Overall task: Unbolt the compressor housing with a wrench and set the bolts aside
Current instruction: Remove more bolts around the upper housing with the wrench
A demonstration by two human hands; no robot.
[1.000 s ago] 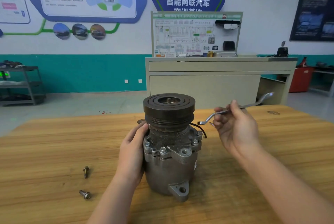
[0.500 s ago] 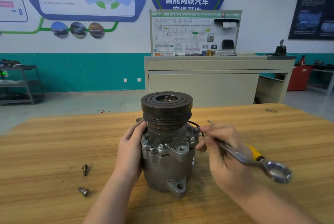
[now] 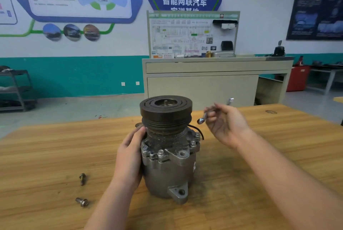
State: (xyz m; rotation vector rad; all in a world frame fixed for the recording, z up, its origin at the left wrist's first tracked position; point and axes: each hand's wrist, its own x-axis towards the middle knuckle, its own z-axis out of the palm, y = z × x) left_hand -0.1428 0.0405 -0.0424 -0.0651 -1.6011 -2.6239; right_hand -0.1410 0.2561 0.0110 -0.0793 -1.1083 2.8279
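A grey compressor (image 3: 167, 164) with a dark grooved pulley (image 3: 165, 111) stands upright mid-table. Several bolts sit in its housing flange (image 3: 160, 152). My left hand (image 3: 130, 157) grips the housing's left side. My right hand (image 3: 225, 124) is raised to the right of the pulley and pinches a silver ring wrench (image 3: 204, 116). The wrench's near ring end hangs just right of the pulley, above the flange and clear of the bolts; its far end sticks up behind my fingers. Two loose bolts (image 3: 82, 178) (image 3: 81, 202) lie on the wooden table (image 3: 55, 155) at the left.
A black wire (image 3: 199, 131) curls off the compressor's right side. Beyond the table's far edge stand a beige cabinet (image 3: 204, 85) with a wiring display board, a grey shelf rack (image 3: 16, 88) at the left and a red bin (image 3: 297, 78) at the right.
My right hand has lifted from beside the flange and turned the wrench round, so its ring end now points toward the pulley. My left hand and the compressor have stayed put.
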